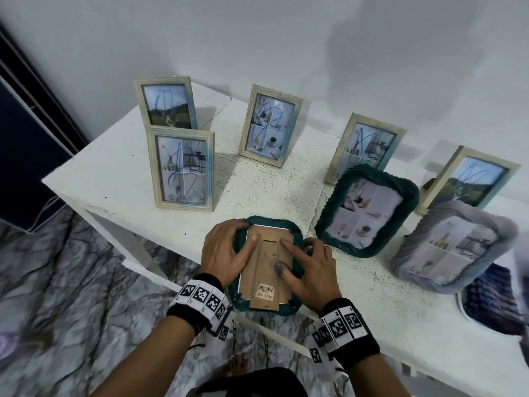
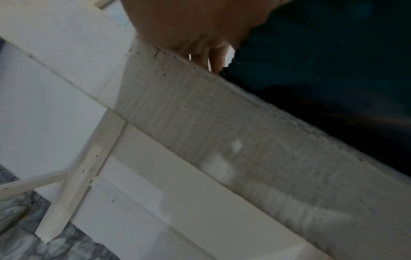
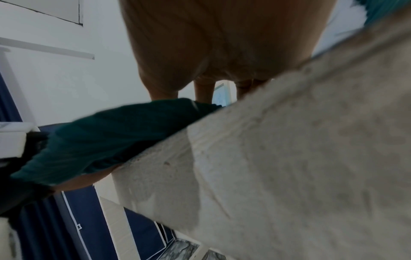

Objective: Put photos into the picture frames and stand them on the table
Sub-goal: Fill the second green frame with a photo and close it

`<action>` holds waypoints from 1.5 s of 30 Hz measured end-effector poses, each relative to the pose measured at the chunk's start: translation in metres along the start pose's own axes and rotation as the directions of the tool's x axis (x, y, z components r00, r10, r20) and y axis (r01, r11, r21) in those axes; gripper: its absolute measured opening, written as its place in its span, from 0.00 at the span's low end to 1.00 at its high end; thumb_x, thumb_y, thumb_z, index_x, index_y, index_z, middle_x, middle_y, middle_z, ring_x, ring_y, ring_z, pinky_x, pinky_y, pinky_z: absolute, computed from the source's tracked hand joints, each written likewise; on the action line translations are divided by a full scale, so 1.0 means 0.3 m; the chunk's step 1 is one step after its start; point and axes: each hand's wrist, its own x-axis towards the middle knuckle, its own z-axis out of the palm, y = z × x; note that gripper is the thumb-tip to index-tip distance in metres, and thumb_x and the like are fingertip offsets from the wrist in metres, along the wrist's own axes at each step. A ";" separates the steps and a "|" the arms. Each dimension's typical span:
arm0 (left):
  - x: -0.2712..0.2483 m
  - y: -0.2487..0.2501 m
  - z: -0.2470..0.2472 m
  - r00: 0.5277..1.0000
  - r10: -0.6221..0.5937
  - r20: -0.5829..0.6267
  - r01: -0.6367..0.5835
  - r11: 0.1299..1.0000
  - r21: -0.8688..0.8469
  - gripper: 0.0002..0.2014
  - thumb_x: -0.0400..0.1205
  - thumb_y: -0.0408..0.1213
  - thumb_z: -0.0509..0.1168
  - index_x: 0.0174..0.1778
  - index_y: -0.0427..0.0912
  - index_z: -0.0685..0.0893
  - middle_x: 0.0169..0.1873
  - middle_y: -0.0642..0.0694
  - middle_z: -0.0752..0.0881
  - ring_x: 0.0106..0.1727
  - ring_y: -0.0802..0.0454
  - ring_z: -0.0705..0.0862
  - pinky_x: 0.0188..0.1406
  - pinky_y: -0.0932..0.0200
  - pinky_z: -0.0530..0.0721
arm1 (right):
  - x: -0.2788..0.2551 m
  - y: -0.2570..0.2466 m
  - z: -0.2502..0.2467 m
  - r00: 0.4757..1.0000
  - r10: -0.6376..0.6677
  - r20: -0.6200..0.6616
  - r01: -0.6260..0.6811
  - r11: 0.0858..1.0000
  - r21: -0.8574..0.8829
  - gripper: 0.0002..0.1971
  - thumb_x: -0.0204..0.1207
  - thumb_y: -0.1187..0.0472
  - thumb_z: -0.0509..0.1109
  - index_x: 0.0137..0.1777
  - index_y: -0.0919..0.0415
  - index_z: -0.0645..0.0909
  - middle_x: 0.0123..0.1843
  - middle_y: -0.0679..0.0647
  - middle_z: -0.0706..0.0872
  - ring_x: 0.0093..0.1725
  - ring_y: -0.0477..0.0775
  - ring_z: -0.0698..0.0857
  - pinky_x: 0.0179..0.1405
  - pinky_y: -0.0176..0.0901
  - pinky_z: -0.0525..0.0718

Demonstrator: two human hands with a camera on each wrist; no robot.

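A dark green rope-wrapped frame lies face down at the front edge of the white table. Its brown cardboard back faces up and carries a barcode sticker. My left hand grips the frame's upper left rim, with its thumb on the cardboard. My right hand presses its straight index finger and thumb on the cardboard's right side. In the wrist views, the left palm and the right palm sit above the table's edge beside the green frame.
Several pale wooden frames with photos stand along the back of the table. A second green frame and a grey rope frame stand at the right. A dark blue woven object lies at the right edge. Marble floor lies below.
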 end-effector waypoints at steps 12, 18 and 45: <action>-0.004 0.007 0.000 0.994 0.095 0.050 -0.103 0.975 0.199 0.27 0.83 0.58 0.58 0.63 0.39 0.87 0.63 0.43 0.85 0.66 0.45 0.76 0.67 0.50 0.76 | 0.000 -0.005 0.001 1.000 -0.004 -0.008 0.004 1.000 -0.004 0.31 0.70 0.31 0.58 0.70 0.41 0.80 0.62 0.58 0.77 0.57 0.61 0.76 0.55 0.54 0.77; -0.013 0.034 -0.030 0.989 0.095 0.115 -0.133 0.910 0.392 0.28 0.83 0.60 0.52 0.65 0.44 0.86 0.62 0.44 0.85 0.64 0.44 0.77 0.59 0.47 0.76 | -0.004 -0.017 -0.008 0.999 -0.026 -0.026 0.025 0.998 -0.053 0.30 0.71 0.32 0.58 0.70 0.42 0.80 0.60 0.60 0.78 0.56 0.62 0.77 0.53 0.54 0.79; -0.100 0.249 -0.162 0.945 -0.202 0.257 0.311 0.799 -0.514 0.13 0.87 0.45 0.59 0.63 0.50 0.84 0.59 0.54 0.86 0.65 0.54 0.82 0.60 0.63 0.81 | 0.000 -0.186 -0.273 0.961 0.181 0.210 -0.276 0.558 0.783 0.10 0.80 0.69 0.66 0.58 0.59 0.83 0.49 0.58 0.91 0.48 0.59 0.89 0.48 0.53 0.90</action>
